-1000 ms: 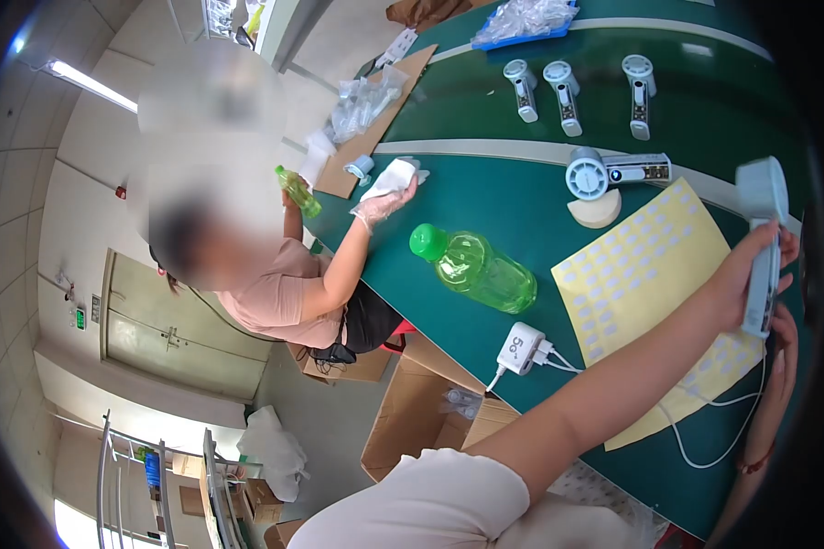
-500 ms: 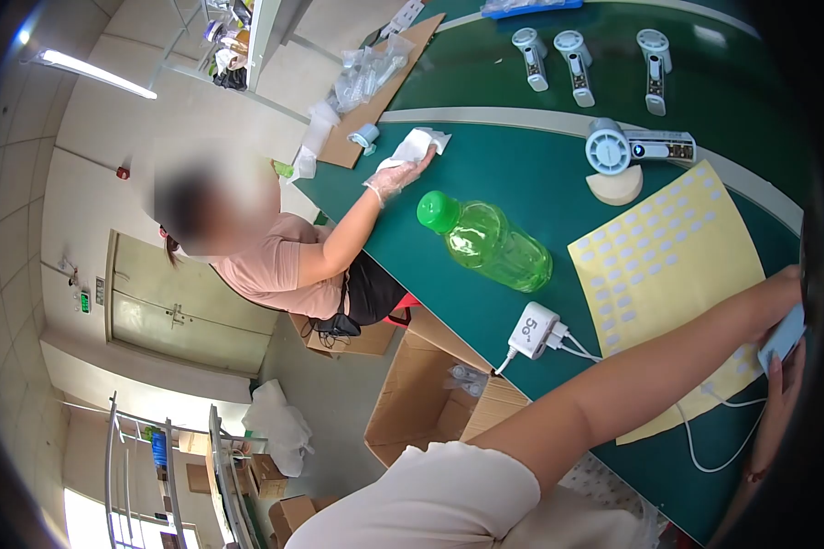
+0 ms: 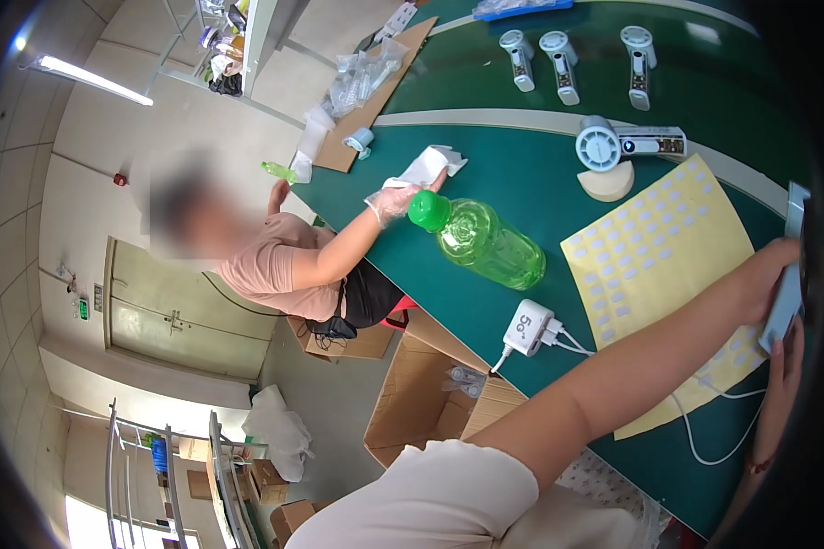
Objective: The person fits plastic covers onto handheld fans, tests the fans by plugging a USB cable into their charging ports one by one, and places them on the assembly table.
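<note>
The light-blue device (image 3: 782, 316) is at the right, beside the yellow sheet (image 3: 677, 284), its long axis running far to near. The left hand (image 3: 778, 259) closes around its middle; the right hand (image 3: 786, 364) touches its near end, grip and finger spread indeterminable.

The dark right edge cuts off the light-blue device (image 3: 783, 308).

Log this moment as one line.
left hand: holding light-blue device | right hand: fingertip at device's lower end | nearby: yellow sheet, green bottle, white adapter
</note>
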Demonstrator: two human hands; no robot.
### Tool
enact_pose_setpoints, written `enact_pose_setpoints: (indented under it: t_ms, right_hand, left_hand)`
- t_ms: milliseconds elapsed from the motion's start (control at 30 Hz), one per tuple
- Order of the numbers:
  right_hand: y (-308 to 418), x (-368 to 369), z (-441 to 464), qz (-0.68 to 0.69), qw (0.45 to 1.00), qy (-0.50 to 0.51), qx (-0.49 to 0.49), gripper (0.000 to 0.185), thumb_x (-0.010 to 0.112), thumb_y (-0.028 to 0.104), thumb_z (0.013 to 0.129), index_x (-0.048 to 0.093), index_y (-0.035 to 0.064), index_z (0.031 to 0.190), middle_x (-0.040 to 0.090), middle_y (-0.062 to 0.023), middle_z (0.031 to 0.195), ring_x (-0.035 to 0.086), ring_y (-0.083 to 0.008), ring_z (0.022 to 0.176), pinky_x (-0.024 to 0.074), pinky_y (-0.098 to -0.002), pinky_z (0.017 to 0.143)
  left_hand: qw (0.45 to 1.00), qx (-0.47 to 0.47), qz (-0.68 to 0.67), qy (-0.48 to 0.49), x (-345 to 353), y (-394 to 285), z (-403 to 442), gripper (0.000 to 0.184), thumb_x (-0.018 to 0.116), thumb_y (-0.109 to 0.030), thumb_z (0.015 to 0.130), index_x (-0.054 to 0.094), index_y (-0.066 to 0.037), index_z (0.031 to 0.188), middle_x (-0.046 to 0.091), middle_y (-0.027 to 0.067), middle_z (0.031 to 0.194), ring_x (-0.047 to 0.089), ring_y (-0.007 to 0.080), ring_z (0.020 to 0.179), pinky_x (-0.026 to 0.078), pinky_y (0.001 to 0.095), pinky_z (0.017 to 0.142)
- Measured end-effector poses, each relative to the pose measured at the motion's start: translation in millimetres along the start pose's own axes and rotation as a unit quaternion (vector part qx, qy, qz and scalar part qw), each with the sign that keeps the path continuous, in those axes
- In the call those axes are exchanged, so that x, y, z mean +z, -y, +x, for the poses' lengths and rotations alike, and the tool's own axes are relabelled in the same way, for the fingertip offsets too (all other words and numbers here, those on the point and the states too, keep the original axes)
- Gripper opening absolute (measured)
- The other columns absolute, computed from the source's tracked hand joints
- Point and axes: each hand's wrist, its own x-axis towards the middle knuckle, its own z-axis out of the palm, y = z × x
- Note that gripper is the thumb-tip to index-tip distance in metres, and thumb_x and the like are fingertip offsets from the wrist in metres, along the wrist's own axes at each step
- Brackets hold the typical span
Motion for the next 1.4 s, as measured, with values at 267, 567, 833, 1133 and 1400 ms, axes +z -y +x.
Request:
enact_pose_setpoints:
  t_ms: [267, 567, 833, 1133, 1400]
  right_hand:
    - [6, 1, -3, 0.011, 1.0, -0.012, 0.01, 0.056, 0.047, 0.025, 0.098, 0.029, 0.0007, 0.144, 0.032, -0.0153, 0.148, 0.028, -0.0235, 0.138, 0.0196, -0.0337, 0.112]
    - [-20, -13, -5, -0.037, 0.999, 0.004, -0.029, 0.064, 0.049, 0.026, 0.096, 0.021, -0.0008, 0.146, 0.025, -0.0172, 0.15, 0.023, -0.026, 0.14, 0.0162, -0.0347, 0.114]
    - [-12, -5, -6, -0.002, 0.997, 0.055, -0.046, 0.065, 0.051, 0.02, 0.094, 0.018, -0.001, 0.147, 0.026, -0.0179, 0.15, 0.025, -0.0257, 0.139, 0.0169, -0.0339, 0.113]
    - [-13, -4, -6, -0.003, 0.997, 0.061, -0.039, 0.064, 0.05, 0.018, 0.095, 0.018, -0.0012, 0.147, 0.028, -0.0179, 0.148, 0.027, -0.0256, 0.138, 0.0187, -0.0335, 0.112]
    - [-11, -2, -6, -0.01, 0.998, 0.058, -0.039, 0.062, 0.05, 0.02, 0.096, 0.02, -0.0016, 0.146, 0.027, -0.0174, 0.149, 0.026, -0.0248, 0.139, 0.0191, -0.0333, 0.112]
  left_hand:
    - [0.997, 0.032, 0.058, 0.029, 34, -14, -15, 0.034, 0.059, -0.029, 0.087, 0.057, -0.005, 0.111, 0.064, 0.0102, 0.101, 0.062, 0.0208, 0.093, 0.051, 0.039, 0.081]
    - [0.997, -0.001, 0.046, 0.06, 33, 0, -8, 0.032, 0.057, -0.028, 0.088, 0.059, -0.005, 0.11, 0.064, 0.0104, 0.104, 0.061, 0.0233, 0.096, 0.048, 0.0391, 0.087]
    - [0.997, 0.001, 0.043, 0.063, 40, -1, -8, 0.031, 0.054, -0.03, 0.088, 0.062, -0.006, 0.105, 0.065, 0.0104, 0.102, 0.06, 0.0235, 0.095, 0.046, 0.039, 0.087]
    - [0.998, 0.004, 0.048, 0.033, 23, 10, 3, 0.026, 0.055, -0.028, 0.088, 0.063, -0.006, 0.1, 0.066, 0.0082, 0.093, 0.062, 0.0206, 0.085, 0.049, 0.0364, 0.079]
    - [0.998, 0.003, 0.045, 0.035, 24, 10, 0, 0.024, 0.053, -0.026, 0.088, 0.064, -0.006, 0.096, 0.066, 0.0077, 0.09, 0.062, 0.0191, 0.082, 0.049, 0.0346, 0.077]
